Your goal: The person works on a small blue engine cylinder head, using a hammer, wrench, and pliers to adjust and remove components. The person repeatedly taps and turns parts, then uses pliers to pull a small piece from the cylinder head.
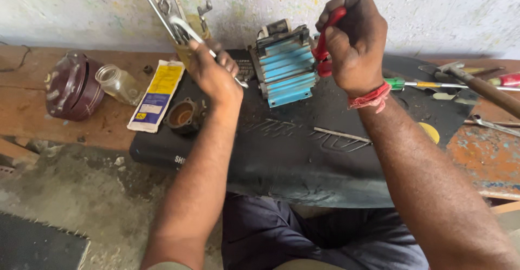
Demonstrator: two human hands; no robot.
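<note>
Right hand (353, 42), red thread at the wrist, is closed around red-handled pliers (326, 38) whose nose meets the right side of a blue finned metal block (286, 64) standing on a black rubber mat (303, 150) over the counter (32, 80). Left hand (214, 72) grips a wrench (187, 31) among a bundle of spanners in a tin. Left of the mat: maroon round cover (69, 85), small glass jar (116, 83), yellow-and-white packet (157, 94); far right: hammer (476, 85), green-handled screwdriver (422, 84).

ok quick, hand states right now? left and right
Left hand: closed on a spanner.
Right hand: closed on red-handled pliers at the blue finned block.
</note>
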